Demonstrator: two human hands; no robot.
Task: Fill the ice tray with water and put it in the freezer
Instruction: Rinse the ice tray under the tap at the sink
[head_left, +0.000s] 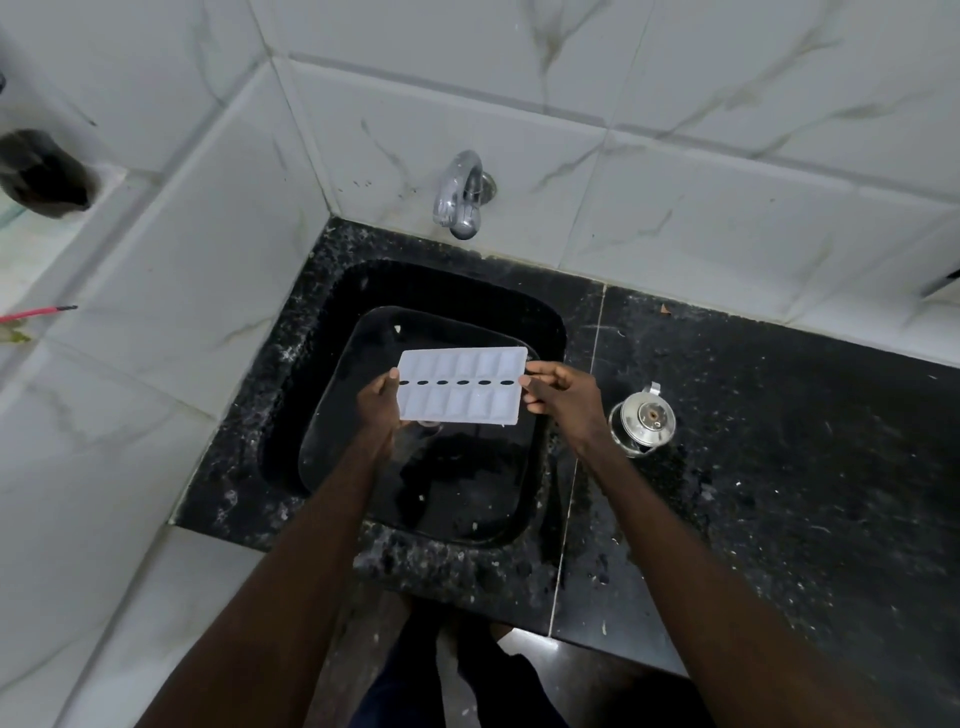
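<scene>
I have the tray (460, 385) at the centre of the frame, held in the air over the sink (322, 364) and touching nothing but my two hands. The left hand (382, 402) takes the left short end, thumb laid over the top edge and the fingers curled beneath, out of sight. The right hand (561, 395) pinches the right short end between thumb and fingertips, with the other fingers loosely bent behind. I judge one hand per end to be the sensible hold: it keeps the long tray from sagging and lets me level it once the pockets carry water.

The pockets face up, which is the only way they can take water, and the tray lies close to flat. They look dry to me (the white plastic makes that hard to swear to).

The tap (460, 200) stands on the wall in the upper middle of the frame, above the tray in the picture, and I see no stream coming from its spout. The tray sits lower in the frame than the spout, so I read this as the approach to filling, with the filling itself not yet begun. Keeping it over the sink means any spill drops into the bowl and not onto the counter (779, 441).

A steel pot (642, 421) stands on that counter just right of the sink, near my right wrist, and I would keep the elbow clear of it. No freezer is in view
</scene>
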